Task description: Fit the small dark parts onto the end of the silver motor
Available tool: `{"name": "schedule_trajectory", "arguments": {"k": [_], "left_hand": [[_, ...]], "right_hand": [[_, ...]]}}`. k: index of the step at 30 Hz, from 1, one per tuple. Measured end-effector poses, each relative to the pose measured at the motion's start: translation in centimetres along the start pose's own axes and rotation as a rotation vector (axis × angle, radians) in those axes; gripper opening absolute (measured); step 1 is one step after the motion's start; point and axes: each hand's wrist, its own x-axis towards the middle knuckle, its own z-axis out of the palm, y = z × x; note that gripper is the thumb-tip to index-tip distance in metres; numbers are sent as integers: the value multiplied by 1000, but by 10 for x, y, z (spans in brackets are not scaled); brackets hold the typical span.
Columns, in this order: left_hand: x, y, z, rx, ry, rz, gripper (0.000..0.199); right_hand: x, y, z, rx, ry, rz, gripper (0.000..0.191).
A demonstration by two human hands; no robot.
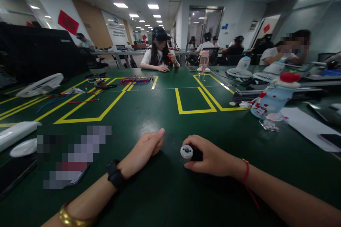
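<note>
Toward the near left corner of the green surface (149, 202), your left arm (98, 195) comes in wearing a gold bangle (71, 219) and a black wristband (115, 175), while your right arm (287, 193), from the near right corner, wears a red cord (246, 171). Your right hand (210, 156) lies a little right of the middle, its thumb and forefinger curved round the side of a small metal cylinder (186, 153); that gap is narrowed to the width of the piece, which stands upright with its round end face turned up. You cannot tell whether its base touches the surface. Just left of it, apart from the cylinder, is your left hand (147, 145), thumb pointing forward and fingers curled under; they are mostly hidden, so you cannot tell how far they are closed or whether they hold anything. By the left edge sits a white mouse (24, 148). Toward the right edge you have a white sheet (309, 127), a small clear packet (269, 125) and a pale blue bottle (274, 97) with a red top. Farther off, yellow tape (197, 112) marks out rectangles, and a bundle of wires (135, 80) lies left of centre. Near the far edge stands a pinkish bottle (204, 60), and beyond that edge a person (160, 55) in a dark cap faces you.
</note>
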Motion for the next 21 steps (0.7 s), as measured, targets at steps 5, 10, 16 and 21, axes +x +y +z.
{"name": "schedule_trajectory", "arguments": {"k": [5, 10, 16, 21], "left_hand": [[-2, 1, 0, 40, -7, -4, 50], [-6, 3, 2, 94, -2, 6, 50], [-7, 2, 4, 167, 24, 12, 48], [-12, 8, 12, 380, 94, 140, 35]], "right_hand": [[1, -2, 2, -22, 13, -3, 36], [1, -7, 5, -65, 40, 3, 35], [4, -9, 9, -99, 56, -14, 34], [6, -7, 10, -123, 44, -40, 34]]}}
